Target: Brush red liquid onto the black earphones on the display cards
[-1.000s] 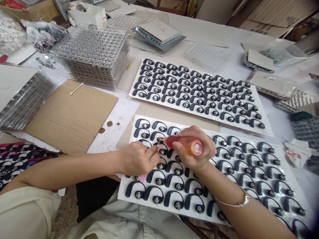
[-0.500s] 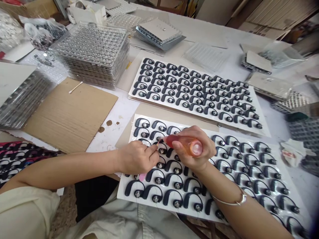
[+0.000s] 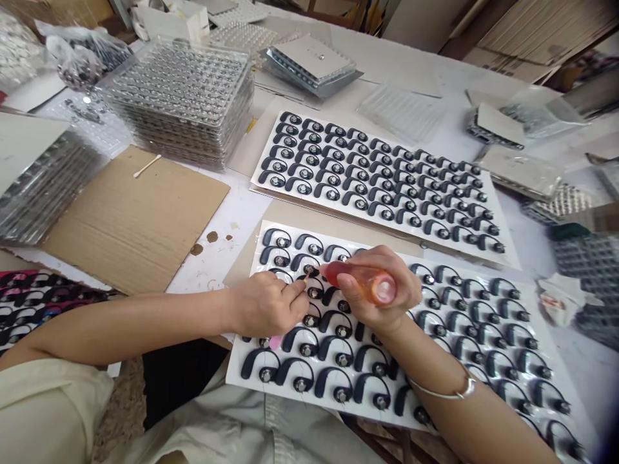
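Note:
My right hand (image 3: 389, 287) is wrapped round a small squeeze bottle (image 3: 360, 280) of orange-red liquid, tilted with its thin nozzle toward the left. The nozzle tip sits close to one of the dark curved pieces with a round shiny end (image 3: 309, 265) on the near white sheet (image 3: 254, 309). Beside that tip, my left hand (image 3: 271, 301) is closed with fingers pinched on a slim tool. Only its pink end (image 3: 275, 341) shows below the hand, so its kind is hidden. Rows of the same curved pieces lie around both hands.
A second sheet of curved pieces (image 3: 377, 174) lies behind. To the left are cardboard (image 3: 130, 225) with a cotton swab (image 3: 147, 166) on it, and a tall stack of clear trays (image 3: 178, 103). Crumpled tissue (image 3: 563, 299) lies at the right.
The nozzle has shifted very slightly right with my right hand. My left hand stays nearly still, and the camera view has moved a little.

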Tool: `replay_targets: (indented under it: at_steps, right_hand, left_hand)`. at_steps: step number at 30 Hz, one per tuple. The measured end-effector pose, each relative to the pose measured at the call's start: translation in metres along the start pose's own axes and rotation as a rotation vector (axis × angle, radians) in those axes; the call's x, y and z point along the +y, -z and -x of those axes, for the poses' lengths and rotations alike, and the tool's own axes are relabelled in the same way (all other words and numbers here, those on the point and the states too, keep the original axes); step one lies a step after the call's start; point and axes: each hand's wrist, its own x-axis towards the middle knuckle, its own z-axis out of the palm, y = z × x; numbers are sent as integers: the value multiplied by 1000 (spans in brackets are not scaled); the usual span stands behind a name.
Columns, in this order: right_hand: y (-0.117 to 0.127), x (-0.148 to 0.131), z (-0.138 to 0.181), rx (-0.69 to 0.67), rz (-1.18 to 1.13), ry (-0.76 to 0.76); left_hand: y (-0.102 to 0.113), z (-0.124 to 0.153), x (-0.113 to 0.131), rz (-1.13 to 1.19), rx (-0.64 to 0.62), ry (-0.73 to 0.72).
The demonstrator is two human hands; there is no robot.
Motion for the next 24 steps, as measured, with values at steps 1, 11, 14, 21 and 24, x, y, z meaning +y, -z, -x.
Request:
replay_targets:
  at_steps: [1,11,14,21,24]
  right_hand:
    - [0,0,0,1,-2,9]
    - [1,-4,-6,-2,23,18]
    - [1,-4,-6,4,17,14]
    - [0,0,1,16,20,28]
    - [-1,2,3,20,-5,38]
  left_hand:
    - [0,0,0,6,7,5]
    - [-2,1,1,-8,-3,-1]
    - [-2,0,1,-12,6,-5]
    - [2,-3,0,-8,36,14]
    - [3,-4,-1,-14,56,11]
